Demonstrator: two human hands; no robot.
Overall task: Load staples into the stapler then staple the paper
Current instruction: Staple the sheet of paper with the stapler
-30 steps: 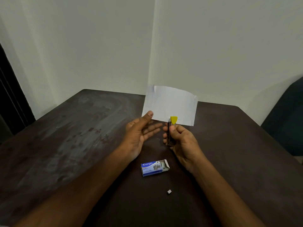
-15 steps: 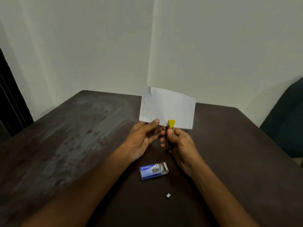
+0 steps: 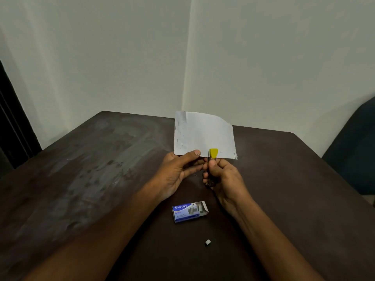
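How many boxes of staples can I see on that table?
1. The blue Kangaro staple box lies open on the dark table, nearer the camera than the stapler. Another might be hidden under an arm.

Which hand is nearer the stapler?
Right. The right hand grips the stapler; the left hand, just left of it, pinches the paper at its lower edge.
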